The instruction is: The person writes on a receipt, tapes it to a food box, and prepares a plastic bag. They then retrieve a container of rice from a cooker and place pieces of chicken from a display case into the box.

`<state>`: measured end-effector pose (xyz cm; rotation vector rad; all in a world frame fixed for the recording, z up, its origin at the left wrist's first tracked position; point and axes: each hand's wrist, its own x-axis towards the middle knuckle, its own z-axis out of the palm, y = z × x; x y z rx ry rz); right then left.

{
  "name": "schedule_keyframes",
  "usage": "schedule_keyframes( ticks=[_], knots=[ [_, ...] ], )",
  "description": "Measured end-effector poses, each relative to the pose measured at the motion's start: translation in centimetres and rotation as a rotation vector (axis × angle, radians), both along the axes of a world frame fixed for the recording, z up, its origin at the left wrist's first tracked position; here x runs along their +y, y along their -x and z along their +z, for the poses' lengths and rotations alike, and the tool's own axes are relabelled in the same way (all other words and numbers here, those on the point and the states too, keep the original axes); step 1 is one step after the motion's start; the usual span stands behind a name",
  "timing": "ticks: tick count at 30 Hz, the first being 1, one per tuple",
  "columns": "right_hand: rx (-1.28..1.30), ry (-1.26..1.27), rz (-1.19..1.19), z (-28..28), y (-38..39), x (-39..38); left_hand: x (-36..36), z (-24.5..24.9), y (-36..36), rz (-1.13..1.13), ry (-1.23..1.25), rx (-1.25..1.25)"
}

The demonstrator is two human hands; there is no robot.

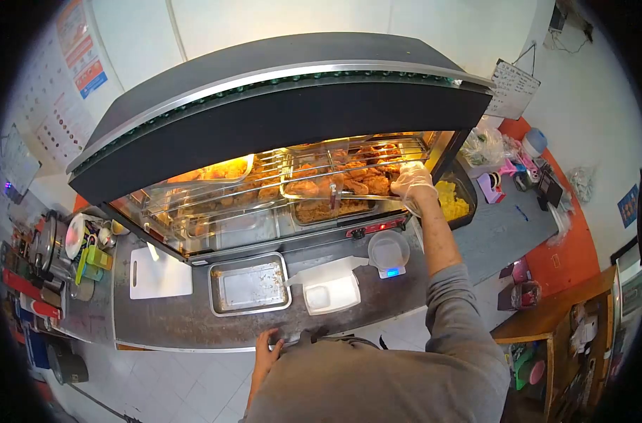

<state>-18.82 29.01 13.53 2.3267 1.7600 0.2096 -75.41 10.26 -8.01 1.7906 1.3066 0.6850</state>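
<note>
My right hand (413,182), in a clear plastic glove, reaches into the lit food warmer (286,106) at its right end. It is at the right side of a metal tray of fried chicken (363,176) on the wire rack. Its fingertips are too small and blurred to show whether they grip a piece. My left hand (266,349) rests at the front edge of the counter (173,324), fingers somewhat apart, with nothing visible in it. In front of the warmer stand an open white takeaway box (328,292) and a metal tray (250,284) with crumbs.
A white cutting board (159,273) lies left on the counter. Right of the box, a round clear container (389,248) sits on a digital scale (391,272). A black tray of yellow food (451,203) stands beside the warmer. Utensils (95,247) crowd the far left.
</note>
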Motion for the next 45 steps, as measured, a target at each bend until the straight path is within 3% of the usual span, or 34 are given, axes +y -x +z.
schedule_keyframes(
  ticks=[2, 8, 10, 12, 14, 18, 20, 23, 24, 26, 27, 30, 31, 33, 34, 36, 38, 40, 41, 42, 44, 45],
  knots=[
    [0.18, -0.056, -0.19, 2.2, 2.6, -1.3, 0.1, 0.6, -0.3, 0.012, 0.031, -0.009],
    [0.214, -0.007, -0.284, 1.6, 4.0, -1.0, 1.0, 1.6, -0.7, -0.025, 0.02, 0.002],
    [-0.012, -0.359, -0.079, -0.7, 3.9, -0.8, 1.0, 1.6, -0.7, -0.025, 0.016, 0.004],
    [0.013, -0.337, -0.059, 0.5, 4.7, -0.7, 1.1, 1.6, -0.7, -0.019, -0.009, 0.007],
    [0.196, -0.204, -0.095, 2.1, 6.6, -0.9, 1.1, 1.4, -0.7, -0.019, 0.015, 0.011],
    [0.225, -0.059, -0.253, 0.8, 5.9, 1.4, 1.5, 0.6, -0.7, -0.06, 0.037, -0.011],
    [0.191, -0.053, -0.247, 1.0, 5.7, 1.6, 1.8, 0.4, -0.7, -0.056, 0.033, -0.016],
    [0.145, 0.02, -0.054, 2.9, 6.2, 0.8, 1.9, 0.2, -0.3, -0.042, 0.017, -0.028],
    [0.142, 0.017, -0.051, 1.0, 4.8, 0.9, 2.0, 0.2, -0.2, -0.031, 0.003, -0.04],
    [0.139, -0.276, 0.028, -4.5, 0.7, 2.1, 2.0, -1.0, 0.4, -0.014, -0.023, -0.049],
    [0.421, -0.338, -0.1, 0.0, 3.3, -0.5, 1.8, -1.4, 0.5, -0.003, -0.039, -0.05],
    [0.931, -0.543, -0.256, 2.0, 4.3, -2.3, 1.3, -1.3, 0.6, 0.006, 0.058, -0.084],
    [0.929, -0.537, -0.261, 0.3, 3.3, -2.0, 1.2, -1.0, 0.6, 0.005, 0.065, -0.084],
    [0.854, -1.036, -0.152, -2.5, 1.6, -0.6, 1.8, -0.5, 0.3, -0.029, 0.036, -0.044],
    [0.854, -1.037, -0.153, -2.7, 1.4, -0.3, 2.0, -0.5, 0.2, -0.031, 0.035, -0.044],
    [1.369, -1.022, -0.152, -3.1, 1.1, 0.0, 2.2, -0.5, 0.1, -0.029, 0.029, -0.058],
    [1.459, -0.88, -0.255, -4.5, -0.2, 0.6, 2.5, -0.7, 0.1, -0.051, 0.019, -0.046],
    [1.862, -0.689, -0.318, -2.7, 1.7, 0.1, 2.8, -0.9, 0.2, -0.069, 0.005, -0.037],
    [2.118, -0.689, -0.342, -2.0, 2.5, -0.1, 2.8, -1.2, 0.3, -0.068, 0.01, -0.037],
    [2.119, -0.688, -0.341, -1.8, 2.8, -0.2, 2.8, -1.3, 0.4, -0.067, 0.017, -0.036],
    [2.547, -0.767, -0.644, -1.4, 3.4, -0.1, 2.7, -1.4, 0.4, -0.065, 0.007, -0.036],
    [2.595, -0.824, -0.653, -1.0, 3.8, -0.5, 2.6, -1.3, 0.4, -0.063, -0.002, -0.036]
  ],
)
